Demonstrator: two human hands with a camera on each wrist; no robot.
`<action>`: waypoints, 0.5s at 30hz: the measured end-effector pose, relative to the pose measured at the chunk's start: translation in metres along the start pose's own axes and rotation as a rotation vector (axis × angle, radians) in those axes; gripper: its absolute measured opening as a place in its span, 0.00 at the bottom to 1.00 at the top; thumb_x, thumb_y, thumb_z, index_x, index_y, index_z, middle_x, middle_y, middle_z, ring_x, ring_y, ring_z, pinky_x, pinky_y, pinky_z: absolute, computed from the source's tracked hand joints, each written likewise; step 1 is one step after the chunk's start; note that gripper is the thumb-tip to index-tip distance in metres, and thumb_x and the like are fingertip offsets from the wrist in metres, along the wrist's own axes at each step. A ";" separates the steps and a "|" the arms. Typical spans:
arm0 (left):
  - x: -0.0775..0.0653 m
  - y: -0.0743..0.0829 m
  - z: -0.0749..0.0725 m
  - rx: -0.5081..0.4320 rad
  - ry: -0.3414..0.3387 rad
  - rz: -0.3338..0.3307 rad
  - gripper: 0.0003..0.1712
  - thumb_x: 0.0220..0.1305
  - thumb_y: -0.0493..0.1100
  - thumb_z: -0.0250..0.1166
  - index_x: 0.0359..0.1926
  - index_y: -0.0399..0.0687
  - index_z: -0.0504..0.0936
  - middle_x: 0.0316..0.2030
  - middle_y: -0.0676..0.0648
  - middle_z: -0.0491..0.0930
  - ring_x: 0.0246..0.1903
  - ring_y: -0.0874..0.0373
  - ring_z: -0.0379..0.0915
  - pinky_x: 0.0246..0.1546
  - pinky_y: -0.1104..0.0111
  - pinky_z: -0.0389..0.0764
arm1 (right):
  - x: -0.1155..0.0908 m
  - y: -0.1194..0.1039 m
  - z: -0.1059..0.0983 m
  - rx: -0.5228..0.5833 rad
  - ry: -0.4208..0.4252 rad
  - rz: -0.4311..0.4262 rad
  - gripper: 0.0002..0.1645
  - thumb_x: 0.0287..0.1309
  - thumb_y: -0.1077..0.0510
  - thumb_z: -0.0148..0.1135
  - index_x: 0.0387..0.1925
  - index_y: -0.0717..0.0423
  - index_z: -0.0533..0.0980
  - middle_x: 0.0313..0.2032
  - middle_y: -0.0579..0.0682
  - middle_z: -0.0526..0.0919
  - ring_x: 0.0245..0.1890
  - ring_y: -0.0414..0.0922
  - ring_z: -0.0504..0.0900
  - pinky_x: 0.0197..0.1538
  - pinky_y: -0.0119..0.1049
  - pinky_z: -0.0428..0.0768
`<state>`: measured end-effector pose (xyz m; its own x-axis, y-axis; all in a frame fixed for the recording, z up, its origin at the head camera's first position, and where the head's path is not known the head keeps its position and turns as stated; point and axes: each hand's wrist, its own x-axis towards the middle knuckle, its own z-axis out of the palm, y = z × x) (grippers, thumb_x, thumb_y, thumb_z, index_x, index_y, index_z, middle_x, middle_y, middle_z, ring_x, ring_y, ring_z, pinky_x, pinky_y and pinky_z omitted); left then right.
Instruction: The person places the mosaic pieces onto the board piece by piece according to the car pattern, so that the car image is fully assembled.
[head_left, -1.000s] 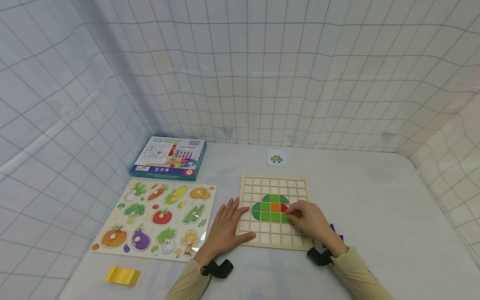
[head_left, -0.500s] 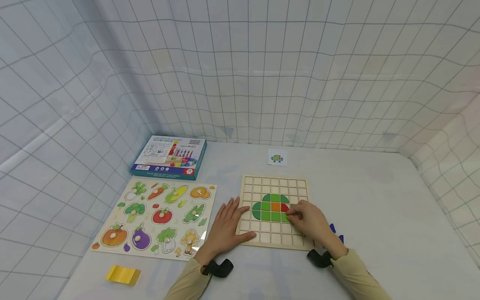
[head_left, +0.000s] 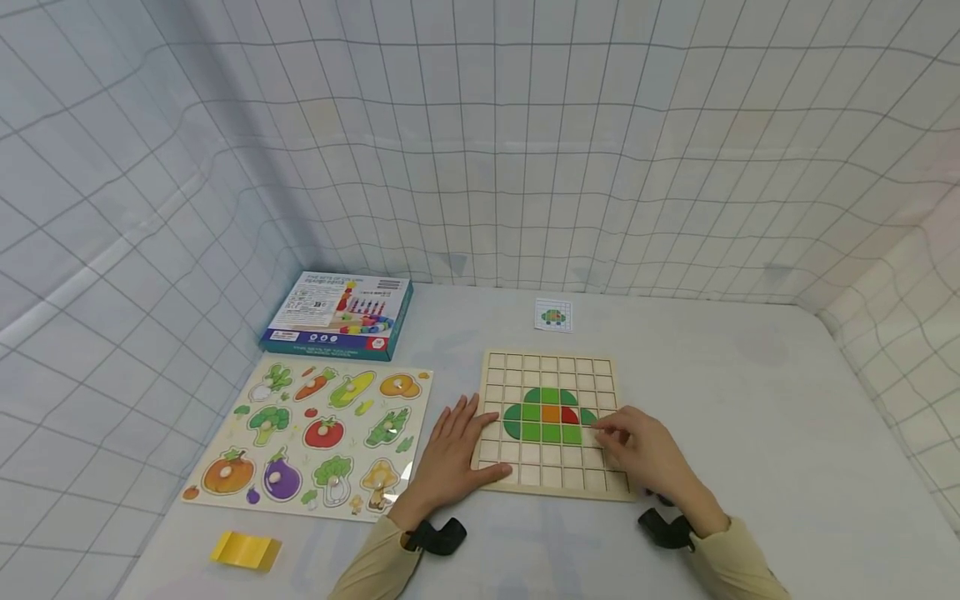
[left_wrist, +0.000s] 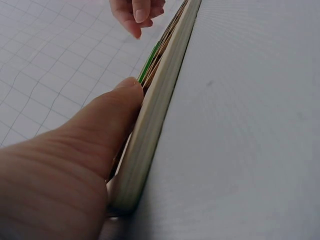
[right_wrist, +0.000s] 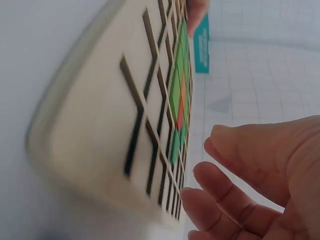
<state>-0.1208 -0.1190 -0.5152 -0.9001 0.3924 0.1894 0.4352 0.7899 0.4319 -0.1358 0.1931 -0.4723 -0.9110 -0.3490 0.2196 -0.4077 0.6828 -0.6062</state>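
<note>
A wooden grid board [head_left: 551, 492] lies on the table with square and rounded tiles in its cells. Green square tiles [head_left: 531, 432] surround an orange tile [head_left: 551, 414] and a red rounded tile [head_left: 569, 415]. To the right of the red one sits a green rounded tile [head_left: 588, 414]. My left hand [head_left: 448, 462] rests on the board's left edge, fingers spread, thumb near the lower rim. My right hand [head_left: 651, 450] hovers by the green rounded tile. In the right wrist view, its thumb [right_wrist: 245, 150] and fingers are apart with nothing between them.
A small pattern card [head_left: 553, 316] lies beyond the board. To the left are a vegetable peg puzzle [head_left: 352, 450], a boxed toy set [head_left: 337, 317] behind it and a yellow wavy block [head_left: 246, 552] in front. A gridded cloth wall [head_left: 480, 167] encloses the table.
My right hand has moved right, away from the red tile, uncovering the green rounded tile beside it. My left hand has stayed in place. Blue pieces by the right wrist are now mostly hidden.
</note>
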 end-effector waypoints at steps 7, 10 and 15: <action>0.000 0.000 0.000 -0.001 0.005 0.002 0.45 0.55 0.69 0.61 0.66 0.49 0.66 0.71 0.40 0.50 0.71 0.47 0.38 0.69 0.56 0.38 | -0.021 0.019 -0.030 -0.071 0.129 0.047 0.09 0.53 0.64 0.69 0.38 0.55 0.83 0.29 0.39 0.78 0.26 0.36 0.73 0.25 0.30 0.74; 0.000 0.000 0.000 -0.002 0.002 -0.001 0.45 0.55 0.69 0.61 0.66 0.49 0.66 0.71 0.40 0.50 0.71 0.47 0.38 0.69 0.56 0.38 | -0.030 0.026 -0.042 -0.103 0.174 0.077 0.09 0.52 0.64 0.69 0.38 0.55 0.83 0.29 0.41 0.79 0.26 0.37 0.74 0.26 0.31 0.75; 0.000 0.000 0.000 -0.003 0.001 -0.002 0.45 0.55 0.69 0.61 0.66 0.49 0.66 0.71 0.40 0.50 0.71 0.47 0.38 0.69 0.56 0.38 | -0.042 0.033 -0.055 -0.151 0.216 0.143 0.08 0.52 0.64 0.69 0.37 0.55 0.83 0.28 0.43 0.79 0.26 0.37 0.73 0.25 0.30 0.74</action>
<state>-0.1213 -0.1190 -0.5151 -0.9009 0.3904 0.1896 0.4336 0.7895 0.4345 -0.1144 0.2659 -0.4595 -0.9454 -0.1084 0.3074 -0.2637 0.8086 -0.5260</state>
